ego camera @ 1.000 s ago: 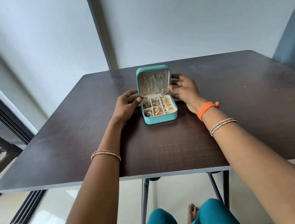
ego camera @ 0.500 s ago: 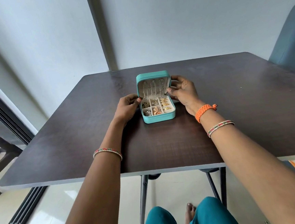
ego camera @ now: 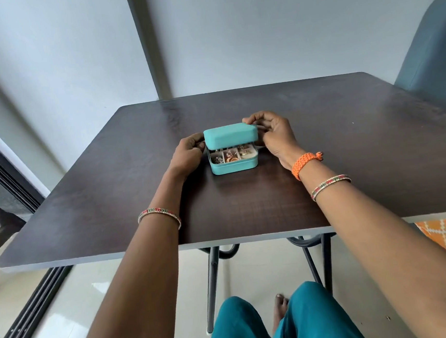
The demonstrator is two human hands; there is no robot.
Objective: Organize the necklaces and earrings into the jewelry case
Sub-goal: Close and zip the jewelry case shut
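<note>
Case (ego camera: 232,151) sits on the table (ego camera: 348,131), near the middle, between both hands. Base flat on the wood; lid (ego camera: 230,137) tilted low over it, front gap open. Through the gap: front row of cream compartments, earrings (ego camera: 231,156) in them, dark ones left, gold and orange ones centre and right. Necklaces not visible from this angle; likely under the lid, cannot confirm.

Left hand (ego camera: 188,151): fingers curled against the lid's left edge, thumb toward the base. Right hand (ego camera: 272,132): fingers curled round the lid's right rear corner, holding it.

Handling, judged: case looks small and light, a rigid shell with a soft matte skin, so grip should be good and slip unlikely. Being light, it may skid or tip on the smooth top if the lid is pushed from one side only. Best hold: lid by its two side edges, as now, with a thumb steadying the base. Contents are small, loose and delicate; a jolt could bounce earrings between cells, and any chain hanging at the rim could be pinched at the seam. Lower slowly, check the rim.
</note>
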